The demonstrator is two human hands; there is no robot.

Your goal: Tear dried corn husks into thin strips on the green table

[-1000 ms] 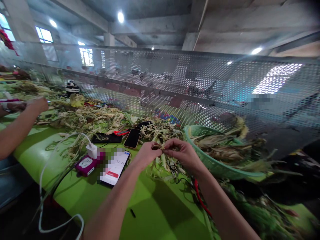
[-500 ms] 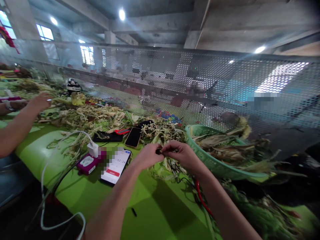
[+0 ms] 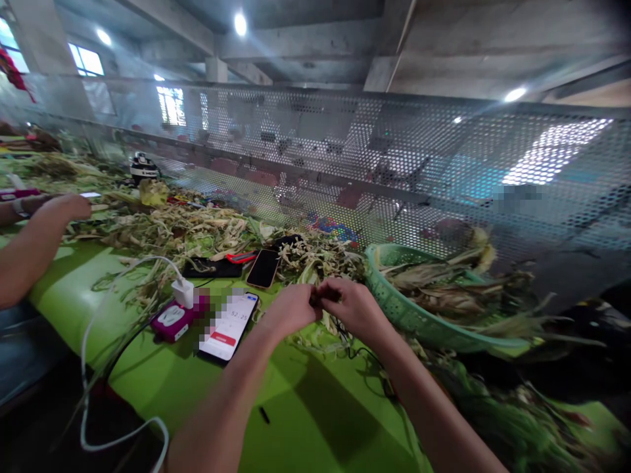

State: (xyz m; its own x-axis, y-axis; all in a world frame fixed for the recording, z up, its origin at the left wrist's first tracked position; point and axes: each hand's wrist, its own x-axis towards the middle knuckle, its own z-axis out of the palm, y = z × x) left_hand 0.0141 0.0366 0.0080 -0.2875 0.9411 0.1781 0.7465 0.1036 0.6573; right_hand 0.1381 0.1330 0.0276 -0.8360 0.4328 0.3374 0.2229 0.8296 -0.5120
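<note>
My left hand (image 3: 294,307) and my right hand (image 3: 345,299) meet above the green table (image 3: 296,407), fingertips pinched together around something small and dark. What that piece is I cannot make out, since the fingers cover most of it. Behind and below the hands lies a heap of dried husk strips (image 3: 320,263). Left of my left hand a lit phone (image 3: 231,332) rests on the table, with a dark-screened phone (image 3: 263,269) farther back.
At right stands a green plastic basket (image 3: 419,318) holding dry husks (image 3: 444,289). A purple power strip (image 3: 175,322) with a white plug and cable (image 3: 85,368) sits at left. A perforated metal screen (image 3: 305,157) runs behind. A co-worker's arm (image 3: 34,243) reaches in from the left.
My hands stay pinched together in nearly the same place, with the fingers shifted slightly. The co-worker's hand at left has lowered and drawn back a little.
</note>
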